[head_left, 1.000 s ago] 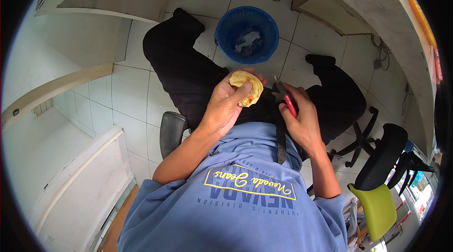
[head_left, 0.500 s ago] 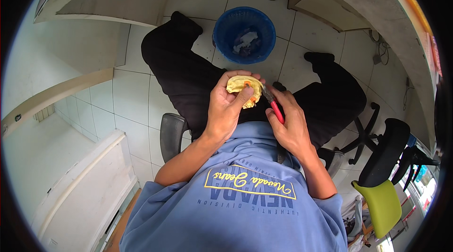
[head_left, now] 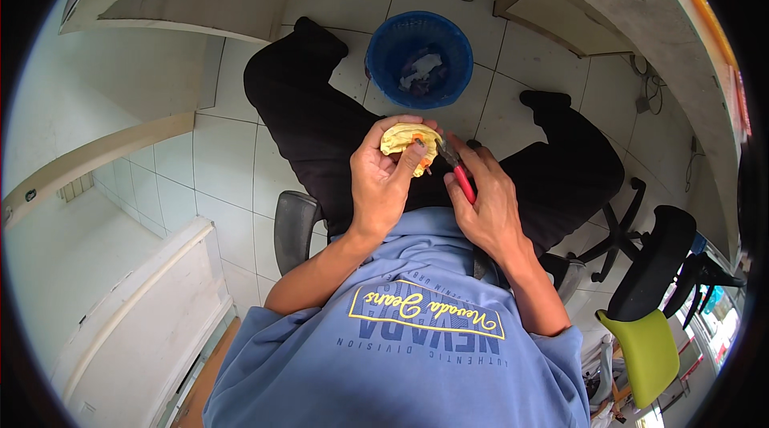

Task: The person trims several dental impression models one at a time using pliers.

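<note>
1. The person sits on a chair over a white tiled floor, black-trousered legs spread, both forearms raised over the lap.
2. A round blue basket holding scraps stands on the floor between the feet, just beyond the hands.
3. The left hand is bent at the wrist, its fingers curled around a yellow fruit, thumb pressed on its near side.
4. The right hand has its fingers closed on a red-handled knife, forefinger stretched along the handle.
5. The yellow fruit is lumpy, pale yellow with an orange patch; the knife tip touches it.
</note>
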The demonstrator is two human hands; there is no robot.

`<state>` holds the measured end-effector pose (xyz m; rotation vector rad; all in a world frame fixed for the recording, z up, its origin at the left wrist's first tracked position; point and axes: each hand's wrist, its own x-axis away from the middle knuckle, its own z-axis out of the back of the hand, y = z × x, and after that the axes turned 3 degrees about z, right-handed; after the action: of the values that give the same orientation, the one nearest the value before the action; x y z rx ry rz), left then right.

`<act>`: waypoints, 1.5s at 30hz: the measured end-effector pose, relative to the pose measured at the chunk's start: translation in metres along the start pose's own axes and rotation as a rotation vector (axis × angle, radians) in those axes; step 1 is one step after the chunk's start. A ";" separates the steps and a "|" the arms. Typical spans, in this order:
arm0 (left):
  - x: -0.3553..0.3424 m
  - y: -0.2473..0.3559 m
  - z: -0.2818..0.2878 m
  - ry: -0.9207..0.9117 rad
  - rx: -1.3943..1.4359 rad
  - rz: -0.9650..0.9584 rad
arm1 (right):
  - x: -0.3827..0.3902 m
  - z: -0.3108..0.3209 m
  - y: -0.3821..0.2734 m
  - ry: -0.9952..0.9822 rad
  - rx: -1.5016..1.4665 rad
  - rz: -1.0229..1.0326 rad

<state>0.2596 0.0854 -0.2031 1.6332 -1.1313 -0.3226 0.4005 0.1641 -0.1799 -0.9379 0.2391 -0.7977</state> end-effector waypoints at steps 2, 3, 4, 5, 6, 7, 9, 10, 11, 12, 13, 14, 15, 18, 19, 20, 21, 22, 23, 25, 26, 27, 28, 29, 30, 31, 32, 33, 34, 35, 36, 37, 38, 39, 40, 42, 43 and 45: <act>0.001 -0.001 0.001 -0.013 -0.009 0.002 | -0.003 -0.002 0.008 -0.002 0.007 0.001; 0.002 -0.003 0.002 0.009 -0.013 0.031 | -0.002 -0.003 0.012 -0.003 0.014 0.004; 0.001 -0.004 0.004 0.031 -0.018 0.057 | -0.001 -0.005 0.016 -0.003 0.013 0.005; 0.001 -0.004 0.003 0.031 -0.019 0.056 | 0.000 -0.008 0.020 -0.041 0.000 -0.062; 0.000 -0.003 0.001 0.029 0.006 0.050 | 0.000 -0.008 0.022 -0.078 -0.013 -0.130; 0.001 -0.002 -0.001 0.032 0.032 0.044 | 0.000 -0.006 0.025 -0.082 -0.015 -0.127; -0.001 0.000 -0.003 0.027 0.054 0.066 | -0.003 -0.001 0.029 0.040 -0.034 0.022; -0.002 0.000 -0.003 0.015 0.075 0.091 | -0.007 0.005 0.023 0.049 -0.060 -0.018; -0.002 -0.001 -0.001 0.013 0.076 0.091 | -0.010 0.012 0.018 0.051 -0.059 -0.018; -0.003 -0.003 0.002 0.001 0.054 0.084 | -0.014 0.019 0.015 0.002 -0.014 0.010; -0.002 -0.004 0.004 -0.009 0.031 0.076 | -0.015 0.024 0.013 -0.049 0.030 0.039; -0.001 -0.003 0.005 -0.008 0.032 0.077 | -0.016 0.026 0.012 -0.050 0.030 0.039; 0.000 -0.003 0.006 -0.015 0.020 0.085 | -0.016 0.028 0.011 -0.088 0.048 0.050; 0.000 -0.002 0.005 -0.020 0.007 0.095 | -0.017 0.027 0.009 -0.135 0.099 0.075; 0.000 -0.002 0.004 -0.020 0.005 0.095 | -0.018 0.027 0.008 -0.143 0.132 0.089; 0.000 -0.002 0.004 -0.021 0.005 0.097 | -0.018 0.026 0.008 -0.142 0.132 0.088; 0.000 -0.002 0.004 -0.022 -0.014 0.094 | -0.018 0.025 0.008 -0.136 0.154 0.082; 0.000 -0.002 0.005 -0.020 -0.033 0.091 | -0.019 0.024 0.009 -0.132 0.175 0.078; 0.000 -0.002 0.006 -0.018 -0.034 0.091 | -0.020 0.023 0.009 -0.134 0.174 0.078; -0.001 -0.001 0.006 -0.024 -0.074 0.071 | -0.021 0.024 0.011 -0.178 0.164 0.063; -0.001 -0.001 0.006 -0.028 -0.073 0.073 | -0.019 0.020 0.017 -0.176 0.165 0.059; -0.001 -0.001 0.006 -0.044 -0.080 0.107 | -0.016 0.013 0.028 -0.129 0.082 0.049; -0.002 -0.002 0.006 -0.056 -0.087 0.137 | -0.016 0.010 0.032 -0.085 -0.003 0.043; -0.003 -0.002 0.005 -0.057 -0.088 0.137 | -0.015 0.011 0.034 -0.084 -0.004 0.043; -0.004 -0.002 0.003 -0.053 -0.093 0.151 | -0.014 0.014 0.034 -0.098 -0.015 0.007; -0.003 -0.002 0.005 -0.043 -0.093 0.163 | -0.015 0.015 0.031 -0.117 -0.024 -0.026; -0.004 -0.002 0.006 -0.040 -0.090 0.161 | -0.016 0.017 0.028 -0.121 -0.022 -0.023; -0.004 -0.003 0.008 -0.040 -0.083 0.158 | -0.018 0.019 0.024 -0.134 0.039 0.004; -0.005 -0.003 0.007 -0.047 -0.081 0.157 | -0.019 0.022 0.023 -0.142 0.098 0.027; -0.005 -0.002 0.007 -0.048 -0.083 0.157 | -0.020 0.025 0.022 -0.140 0.096 0.026; -0.005 -0.002 0.006 -0.042 -0.099 0.153 | -0.021 0.027 0.022 -0.168 0.150 0.045; -0.005 -0.001 0.005 -0.036 -0.115 0.149 | -0.022 0.028 0.021 -0.196 0.204 0.063; -0.005 -0.001 0.005 -0.038 -0.117 0.148 | -0.022 0.029 0.021 -0.194 0.203 0.063; -0.006 -0.001 0.005 -0.035 -0.126 0.145 | -0.022 0.029 0.021 -0.183 0.190 0.107; -0.006 -0.001 0.005 -0.032 -0.135 0.143 | -0.021 0.030 0.021 -0.174 0.177 0.150; -0.005 -0.001 0.005 -0.038 -0.148 0.148 | -0.020 0.027 0.020 -0.179 0.176 0.125; -0.005 0.000 0.006 -0.043 -0.160 0.154 | -0.020 0.026 0.020 -0.185 0.175 0.100; -0.005 -0.001 0.005 -0.041 -0.163 0.154 | -0.019 0.025 0.021 -0.192 0.184 0.084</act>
<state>0.2540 0.0856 -0.2077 1.3945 -1.2215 -0.3399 0.4103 0.2002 -0.1843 -0.8186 0.0363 -0.6355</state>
